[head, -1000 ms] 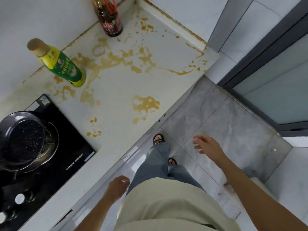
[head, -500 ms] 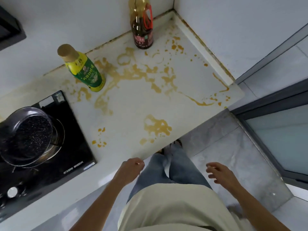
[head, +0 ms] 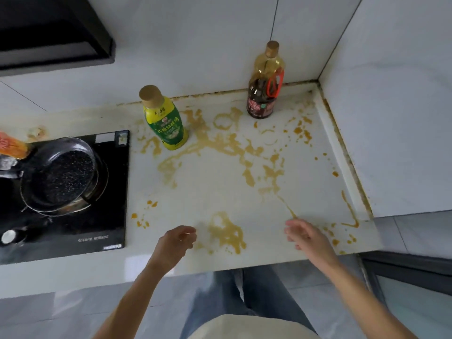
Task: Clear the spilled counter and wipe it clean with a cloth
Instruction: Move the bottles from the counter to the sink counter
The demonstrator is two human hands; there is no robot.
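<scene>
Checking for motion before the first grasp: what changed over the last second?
Both hands rose from beside the legs to over the counter's front edge: left hand loosely curled, right hand open, neither holding anything. The view tilted up. Yellow-green bottle, dark bottle, pan and spill unmoved.

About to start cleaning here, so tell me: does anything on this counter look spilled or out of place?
Yes. A yellow-brown liquid spill is splashed across the white counter, from the green-labelled bottle and dark sauce bottle to the front edge, with ring marks. Both bottles stand upright in it.
</scene>
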